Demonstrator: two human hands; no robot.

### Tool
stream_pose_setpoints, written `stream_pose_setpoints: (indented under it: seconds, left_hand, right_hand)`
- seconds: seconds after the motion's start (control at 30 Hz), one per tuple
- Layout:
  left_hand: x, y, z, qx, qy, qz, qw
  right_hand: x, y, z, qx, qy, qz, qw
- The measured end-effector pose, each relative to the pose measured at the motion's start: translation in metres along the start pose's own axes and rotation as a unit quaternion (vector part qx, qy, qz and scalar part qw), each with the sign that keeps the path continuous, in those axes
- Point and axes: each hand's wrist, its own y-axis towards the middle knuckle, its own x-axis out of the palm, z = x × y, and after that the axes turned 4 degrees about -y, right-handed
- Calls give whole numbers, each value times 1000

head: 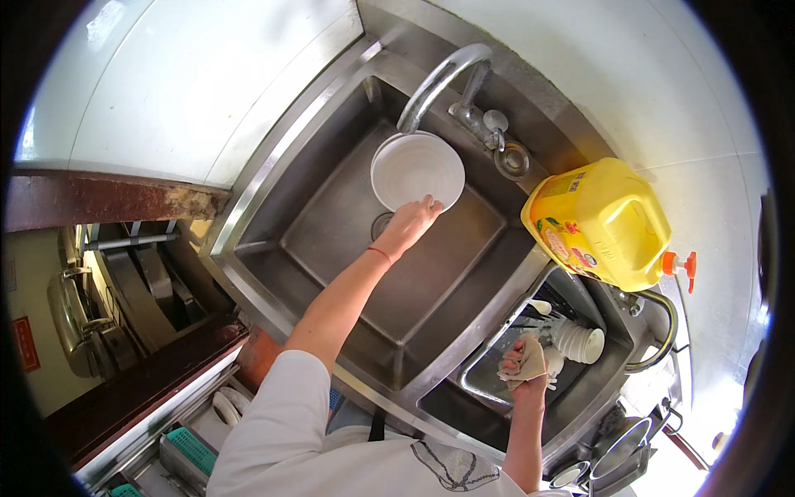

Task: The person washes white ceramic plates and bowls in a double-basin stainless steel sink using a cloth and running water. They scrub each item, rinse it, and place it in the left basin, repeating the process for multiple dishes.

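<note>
Over the large left basin of the steel sink (428, 304), my left hand (410, 227) pinches the near rim of a white bowl (417, 169). A second rim shows along the bowl's left edge, so another bowl seems to sit beneath it. The spout of the chrome faucet (435, 87) ends just over the bowl's far rim. My right hand (514, 360) holds a beige cloth (529, 361) above a rectangular tub (475, 383) in the smaller right basin. Stacked white cups or small bowls (579, 343), a white spoon (541, 306) and dark utensils are in that tub.
A yellow jug (612, 217) with an orange pump (680, 265) stands on the sink's back ledge. A second curved faucet (661, 329) rises beside the right basin. Metal pans (621, 447) are at lower right. Green baskets (191, 448) sit below at left. Tiled walls border the sink.
</note>
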Motion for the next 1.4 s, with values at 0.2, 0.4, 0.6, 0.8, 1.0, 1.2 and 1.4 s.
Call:
stream_pose_setpoints:
  seconds: [0.2,0.4,0.6,0.8,1.0,1.2,1.4]
  left_hand:
    - [19,4,-5,-8,44,11,999]
    - [41,8,-18,-11,21,33,999]
    - [19,17,8,-55,41,7,998]
    - [1,-5,99,-15,-147,176,973]
    - [6,-29,247,83,-339,88,933]
    - [120,-39,318,49,-278,-291,914]
    - [237,-76,354,-26,-330,-316,889]
  right_hand:
    - [-17,1,0,1,0,-23,1000]
    - [-23,0,11,16,-19,-15,1000]
    - [-56,2,9,0,-3,11,1000]
    - [-114,6,4,-74,-3,45,996]
    - [-198,45,-11,-194,-125,241,943]
    - [-225,54,-24,-317,-248,405,821]
    - [-277,23,-40,-374,-403,492,675]
